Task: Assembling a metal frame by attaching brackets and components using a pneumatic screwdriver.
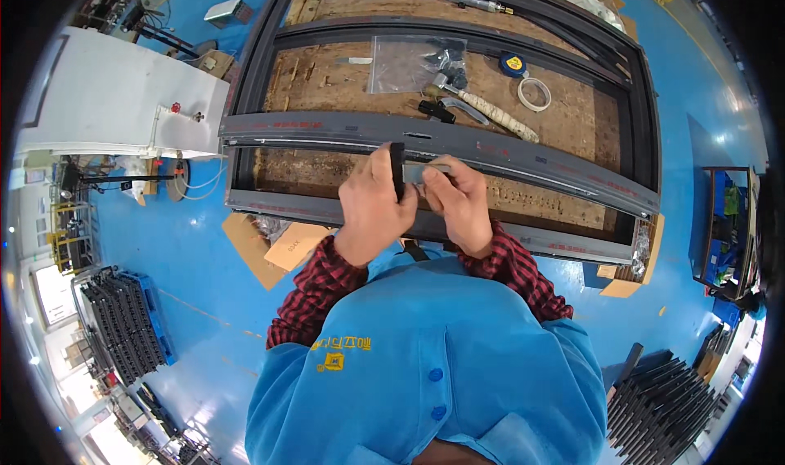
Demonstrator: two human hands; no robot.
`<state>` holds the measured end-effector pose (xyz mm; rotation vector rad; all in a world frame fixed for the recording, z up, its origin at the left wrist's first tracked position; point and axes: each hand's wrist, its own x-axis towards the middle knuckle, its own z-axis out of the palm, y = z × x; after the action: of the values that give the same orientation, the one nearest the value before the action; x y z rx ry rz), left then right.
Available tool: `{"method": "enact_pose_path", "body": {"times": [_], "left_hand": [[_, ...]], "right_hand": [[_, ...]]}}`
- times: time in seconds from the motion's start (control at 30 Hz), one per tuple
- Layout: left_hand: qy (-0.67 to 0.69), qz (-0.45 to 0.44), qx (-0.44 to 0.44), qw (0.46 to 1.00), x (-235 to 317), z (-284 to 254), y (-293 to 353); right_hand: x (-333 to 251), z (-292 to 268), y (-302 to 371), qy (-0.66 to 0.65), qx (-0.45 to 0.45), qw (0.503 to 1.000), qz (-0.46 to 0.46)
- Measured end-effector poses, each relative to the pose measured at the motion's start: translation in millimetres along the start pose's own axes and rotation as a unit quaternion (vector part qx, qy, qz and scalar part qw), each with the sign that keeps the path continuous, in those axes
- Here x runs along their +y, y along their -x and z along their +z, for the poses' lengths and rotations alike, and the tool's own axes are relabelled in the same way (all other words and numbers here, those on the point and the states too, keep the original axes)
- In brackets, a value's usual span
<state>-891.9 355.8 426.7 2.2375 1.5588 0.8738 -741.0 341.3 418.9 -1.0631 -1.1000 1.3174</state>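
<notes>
Hands meet just above the grey frame rail (507, 148): your left hand (372, 207) clamps a black handle (397, 171) upright, right hand (458, 203) pinching a small grey metal piece (423, 173) against it for alignment.

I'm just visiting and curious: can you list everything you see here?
Window frame: one, dark grey, flat on the bench.
Workbench: one, worn brown wood, under the frame.
Plastic bag: one, clear, on the bench, grey fittings inside.
Hammer: one, pale wrapped handle, right of the bag.
Tape roll: one, white, far right.
Tape measure: one, blue and yellow, by the roll.
Cardboard: pieces, brown, on the blue floor.
Left hand: grip on a black strip.
Right hand: holds a small grey part.
</notes>
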Motion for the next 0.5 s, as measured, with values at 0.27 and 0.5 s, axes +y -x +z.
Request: {"method": "enact_pose_path", "body": {"times": [0.27, 0.5], "left_hand": [[-0.15, 0.147, -0.059, 0.976, -16, -18, -12], [-0.234, 0.238, -0.111, 0.936, -7, -2, -7]], "right_hand": [[37, -24, -27, -0.024, -0.215, 0.976, 0.017], [28, -50, -26, -0.071, -0.171, 0.955, 0.233]]}}
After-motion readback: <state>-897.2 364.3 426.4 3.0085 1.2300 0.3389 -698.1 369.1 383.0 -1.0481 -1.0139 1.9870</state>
